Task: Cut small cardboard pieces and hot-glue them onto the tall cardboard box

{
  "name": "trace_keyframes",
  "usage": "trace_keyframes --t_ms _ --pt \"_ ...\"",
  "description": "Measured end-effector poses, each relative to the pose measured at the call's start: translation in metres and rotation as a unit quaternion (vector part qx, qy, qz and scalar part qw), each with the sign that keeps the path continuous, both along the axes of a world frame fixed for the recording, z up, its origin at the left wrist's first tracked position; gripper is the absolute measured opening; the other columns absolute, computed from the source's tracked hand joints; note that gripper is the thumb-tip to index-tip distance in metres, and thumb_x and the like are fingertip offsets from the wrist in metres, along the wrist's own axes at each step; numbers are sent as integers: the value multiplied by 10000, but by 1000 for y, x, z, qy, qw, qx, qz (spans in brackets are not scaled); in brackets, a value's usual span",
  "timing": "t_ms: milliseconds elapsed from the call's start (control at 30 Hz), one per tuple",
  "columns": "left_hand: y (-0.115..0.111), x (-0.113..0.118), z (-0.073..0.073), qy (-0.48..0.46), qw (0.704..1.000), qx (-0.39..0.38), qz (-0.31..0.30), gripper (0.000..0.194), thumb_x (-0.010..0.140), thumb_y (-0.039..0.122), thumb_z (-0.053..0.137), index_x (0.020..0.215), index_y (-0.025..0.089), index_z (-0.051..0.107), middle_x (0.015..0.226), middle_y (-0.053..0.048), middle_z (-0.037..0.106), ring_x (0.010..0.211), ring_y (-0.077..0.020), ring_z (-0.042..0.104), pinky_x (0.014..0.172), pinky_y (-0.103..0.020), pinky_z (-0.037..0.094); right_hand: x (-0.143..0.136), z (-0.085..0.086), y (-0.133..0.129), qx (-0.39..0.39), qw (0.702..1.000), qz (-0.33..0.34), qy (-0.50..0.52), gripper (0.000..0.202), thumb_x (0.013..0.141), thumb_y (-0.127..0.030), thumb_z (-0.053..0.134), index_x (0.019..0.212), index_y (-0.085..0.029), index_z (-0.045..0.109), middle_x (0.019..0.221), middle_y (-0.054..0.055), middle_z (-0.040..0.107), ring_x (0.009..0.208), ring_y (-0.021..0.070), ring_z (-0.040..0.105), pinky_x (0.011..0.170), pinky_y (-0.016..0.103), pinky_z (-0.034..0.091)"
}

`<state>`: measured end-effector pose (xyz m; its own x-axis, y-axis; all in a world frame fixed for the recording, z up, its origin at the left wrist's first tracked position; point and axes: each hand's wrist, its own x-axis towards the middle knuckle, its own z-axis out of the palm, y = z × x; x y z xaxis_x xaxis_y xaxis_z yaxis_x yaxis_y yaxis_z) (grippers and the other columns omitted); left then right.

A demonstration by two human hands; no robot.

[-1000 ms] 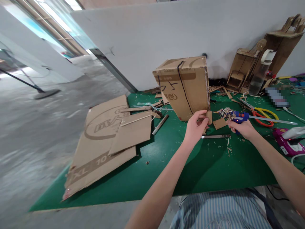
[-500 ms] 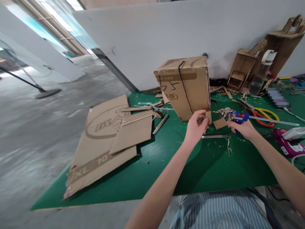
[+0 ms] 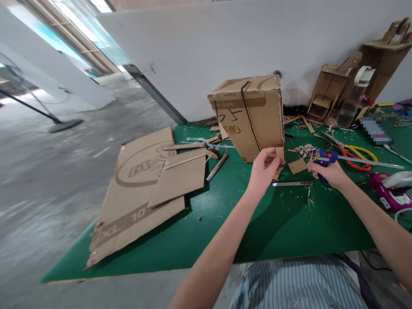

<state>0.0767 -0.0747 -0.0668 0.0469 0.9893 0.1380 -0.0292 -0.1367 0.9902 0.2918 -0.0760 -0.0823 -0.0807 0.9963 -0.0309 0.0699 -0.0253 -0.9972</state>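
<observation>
1. Green tabletop of the table (image 3: 212,231) runs beneath a pale wall (image 3: 180,51); grey floor (image 3: 106,116) spreads on the left, its far end smeared and hard to read.
2. Thumb and fingers of the left hand (image 3: 265,168) are pinched on a small cardboard piece (image 3: 280,153), at the lower right corner of the upright cardboard box (image 3: 254,113). Those fingers cover part of the piece, so I cannot tell whether it touches the box.
3. The right hand (image 3: 326,172) is wrapped around a blue glue gun (image 3: 328,158), hiding most of its handle. A tangle of scraps (image 3: 307,151) obscures the nozzle; a clear glue stick (image 3: 373,163) juts out behind, across the scissors (image 3: 357,155).
4. Between the hands lies a flat cardboard offcut (image 3: 297,166), with a metal strip (image 3: 292,183) nearer the wearer.
5. At right, the phone-like object (image 3: 376,131) is pixelated, and a magenta device (image 3: 390,195) is cut off by the frame edge.
</observation>
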Motion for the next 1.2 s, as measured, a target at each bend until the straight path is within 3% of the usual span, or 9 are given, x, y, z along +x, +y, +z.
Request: trace_keyframes --t_ms 533,867,1200 --pt "-1 2 4 -6 999 -37 -19 151 794 242 625 919 160 648 798 -25 663 698 -115 638 647 -244 560 -3 0 0 -10 1000 -17 -1 401 566 -517 839 639 -185 625 577 11 585 440 100 461 401 266 393" --pt "-2 3 4 2 998 -49 -35 136 797 249 646 901 160 642 800 -33 669 711 -136 655 651 -271 563 4 -14 4 19 999 6 -31 406 665 -554 778 651 -193 593 585 3 570 452 107 468 433 279 396" --pt "1 3 -2 -38 995 -76 -42 165 786 246 661 916 147 639 785 -40 669 707 -131 652 629 -246 539 4 -6 2 15 996 8 -90 435 705 -597 725 653 -195 566 535 -21 522 450 112 469 470 279 388"
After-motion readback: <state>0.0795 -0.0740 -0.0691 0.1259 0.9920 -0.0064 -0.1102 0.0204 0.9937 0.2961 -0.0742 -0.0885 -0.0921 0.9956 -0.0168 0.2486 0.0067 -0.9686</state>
